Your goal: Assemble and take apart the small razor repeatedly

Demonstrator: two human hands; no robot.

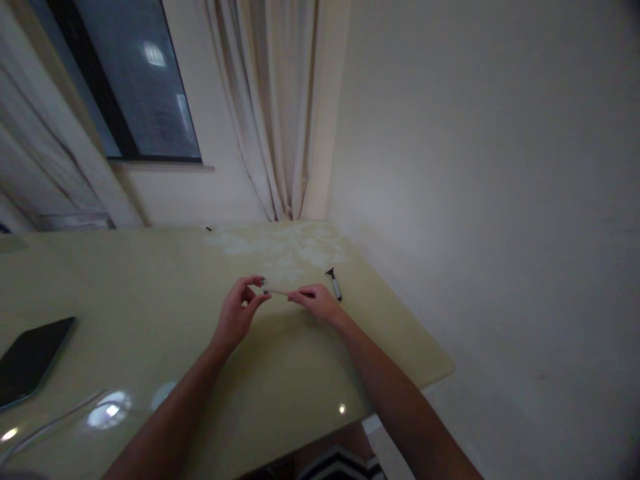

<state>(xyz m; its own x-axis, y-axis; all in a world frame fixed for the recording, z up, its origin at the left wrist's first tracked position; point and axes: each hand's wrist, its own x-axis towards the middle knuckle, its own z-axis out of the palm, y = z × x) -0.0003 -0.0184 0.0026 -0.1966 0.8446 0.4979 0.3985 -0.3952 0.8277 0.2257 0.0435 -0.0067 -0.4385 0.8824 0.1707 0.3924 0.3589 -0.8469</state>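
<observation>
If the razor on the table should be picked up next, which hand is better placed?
Probably the right hand: it is close beside the razor, while the left hand is farther away. However, the right must first release the thin, pale object.

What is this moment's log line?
left hand: pinching silvery head of pale slim tool; right hand: gripping handle; nearby: black-and-grey razor

Held stick (279,291) was beige w/ a silvery end piece (265,283); razor (335,285) — blk & grey. Table (165,293) was pale yellow-grn, whitish leafy pattern at far end. Slab (35,357) was blk, cable (55,420) whitish, curtain (295,100) cream, window frame (95,73) blk, clothing (337,461) — blk & wht stripes.
</observation>
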